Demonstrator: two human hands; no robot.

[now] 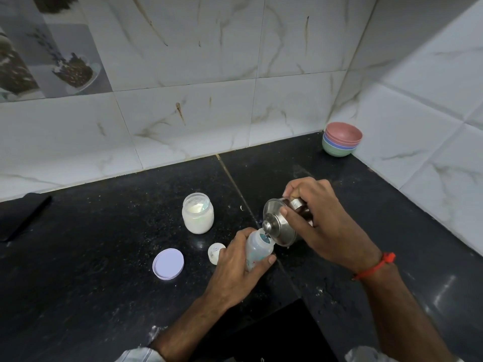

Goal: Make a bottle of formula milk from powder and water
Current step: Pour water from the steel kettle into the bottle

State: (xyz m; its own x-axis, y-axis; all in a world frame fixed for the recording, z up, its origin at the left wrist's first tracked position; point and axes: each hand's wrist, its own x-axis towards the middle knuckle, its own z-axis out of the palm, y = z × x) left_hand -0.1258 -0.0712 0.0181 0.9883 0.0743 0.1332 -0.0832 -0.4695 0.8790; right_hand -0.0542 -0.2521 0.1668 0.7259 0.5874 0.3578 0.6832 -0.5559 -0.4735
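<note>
My left hand (236,259) grips a small clear baby bottle (258,248), open at the top, on the black counter. My right hand (324,218) holds a lidded steel pot (279,226) tipped over towards the bottle, thumb on the lid, with the pot's rim over the bottle's mouth. An open glass jar of white powder (197,212) stands behind and left of the bottle. Its pale purple lid (168,263) lies flat to the left. A small white cap (214,253) lies beside my left hand.
A stack of coloured bowls (341,142) sits in the far right corner against the tiled wall. A dark flat object (23,218) lies at the left edge of the counter (104,257). A dark opening (274,333) lies below my arms.
</note>
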